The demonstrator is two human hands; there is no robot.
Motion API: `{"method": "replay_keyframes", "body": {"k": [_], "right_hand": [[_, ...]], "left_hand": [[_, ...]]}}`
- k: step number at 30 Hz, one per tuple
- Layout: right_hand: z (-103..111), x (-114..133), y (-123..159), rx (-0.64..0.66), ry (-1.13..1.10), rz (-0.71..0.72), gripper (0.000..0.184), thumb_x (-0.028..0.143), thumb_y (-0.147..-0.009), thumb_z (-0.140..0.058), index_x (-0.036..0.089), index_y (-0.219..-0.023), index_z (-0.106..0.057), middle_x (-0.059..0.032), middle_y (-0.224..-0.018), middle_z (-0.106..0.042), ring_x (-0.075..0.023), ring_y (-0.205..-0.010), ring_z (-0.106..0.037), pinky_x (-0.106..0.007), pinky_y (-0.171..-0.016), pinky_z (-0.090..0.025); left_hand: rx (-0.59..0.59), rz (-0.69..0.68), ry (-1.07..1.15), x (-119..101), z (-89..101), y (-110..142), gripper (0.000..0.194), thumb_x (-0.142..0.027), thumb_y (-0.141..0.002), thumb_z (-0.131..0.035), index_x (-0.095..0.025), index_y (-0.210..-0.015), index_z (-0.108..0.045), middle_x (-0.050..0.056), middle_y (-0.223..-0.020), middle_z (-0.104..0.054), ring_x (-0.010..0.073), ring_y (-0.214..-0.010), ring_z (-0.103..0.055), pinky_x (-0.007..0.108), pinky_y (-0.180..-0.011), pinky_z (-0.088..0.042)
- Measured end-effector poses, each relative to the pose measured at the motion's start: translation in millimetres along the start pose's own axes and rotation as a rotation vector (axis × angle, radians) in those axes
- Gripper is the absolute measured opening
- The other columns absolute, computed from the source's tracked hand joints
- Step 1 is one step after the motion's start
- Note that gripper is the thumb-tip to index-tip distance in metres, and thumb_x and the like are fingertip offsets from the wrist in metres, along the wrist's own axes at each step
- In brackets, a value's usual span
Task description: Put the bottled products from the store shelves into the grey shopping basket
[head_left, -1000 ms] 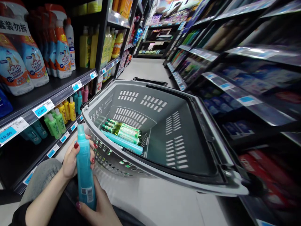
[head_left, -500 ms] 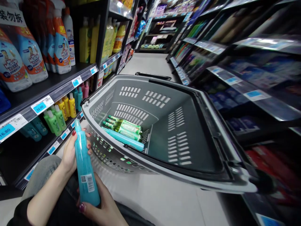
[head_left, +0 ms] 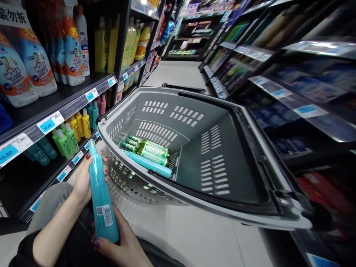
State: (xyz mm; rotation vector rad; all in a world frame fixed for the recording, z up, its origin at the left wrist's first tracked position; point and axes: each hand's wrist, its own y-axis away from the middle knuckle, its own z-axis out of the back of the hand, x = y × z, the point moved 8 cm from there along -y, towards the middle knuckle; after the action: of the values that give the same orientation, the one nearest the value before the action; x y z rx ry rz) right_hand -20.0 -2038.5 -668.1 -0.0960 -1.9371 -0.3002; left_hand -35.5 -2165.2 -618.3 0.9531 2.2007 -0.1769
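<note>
Both my hands hold one tall teal bottle (head_left: 100, 193) upright at the lower left, its barcode label facing me. My left hand (head_left: 82, 178) wraps round the bottle's upper half, fingers closed. My right hand (head_left: 122, 241) cups the bottle's base from below, fingers curled round it. Just right of the bottle stands a grey plastic shopping basket (head_left: 250, 207), tilted toward me. In its bottom lie another teal bottle (head_left: 150, 165) and green bottles (head_left: 148, 148) side by side.
A dark shelf unit on the left carries small green, yellow and teal bottles (head_left: 69, 135) low down and spray cleaner bottles (head_left: 36, 63) above, with price tags (head_left: 50, 121) on the edges. Stocked shelves (head_left: 292, 92) line the right. A pale floor aisle (head_left: 180, 72) runs ahead beyond the basket.
The teal bottle has turned in my hands, so its barcode label now faces me. My view has shifted slightly; the basket and its contents stay put.
</note>
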Motion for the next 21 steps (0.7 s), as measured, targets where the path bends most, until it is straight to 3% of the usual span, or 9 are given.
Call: {"method": "replay_keyframes", "body": {"k": [8,14,21], "right_hand": [[1,-1,1,-0.006,-0.03,0.006,0.078,0.048,-0.068,-0.071,0.022,-0.132,-0.037,-0.0058,-0.092,-0.059,-0.0208,-0.073,-0.058,-0.031,-0.062,-0.047],[2,-3,-4,-0.001,0.005,0.061,0.077,0.054,-0.068,-0.07,0.021,-0.13,-0.04,-0.0042,-0.085,-0.059,-0.0186,-0.069,-0.057,-0.03,-0.062,-0.046],[-3,0,-4,0.042,-0.144,-0.012,0.075,0.068,-0.07,-0.063,0.018,-0.124,-0.047,-0.0075,-0.088,-0.061,-0.0195,-0.074,-0.061,-0.027,-0.06,-0.044]], "left_hand": [[0.039,-0.024,0.007,-2,-2.9,1,0.024,-0.033,-0.088,-0.047,-0.014,-0.101,-0.056,0.003,-0.082,-0.062,0.0105,-0.054,-0.054,0.021,-0.043,-0.045],[0.172,-0.075,0.031,-5,-10.0,4,0.029,-0.038,-0.084,-0.056,-0.016,-0.102,-0.058,0.002,-0.084,-0.062,0.0106,-0.055,-0.054,0.021,-0.043,-0.047],[0.313,-0.068,0.126,0,-21.1,16,0.038,-0.052,-0.076,-0.062,-0.019,-0.094,-0.063,0.001,-0.079,-0.066,0.0072,-0.046,-0.052,0.021,-0.043,-0.049]]}}
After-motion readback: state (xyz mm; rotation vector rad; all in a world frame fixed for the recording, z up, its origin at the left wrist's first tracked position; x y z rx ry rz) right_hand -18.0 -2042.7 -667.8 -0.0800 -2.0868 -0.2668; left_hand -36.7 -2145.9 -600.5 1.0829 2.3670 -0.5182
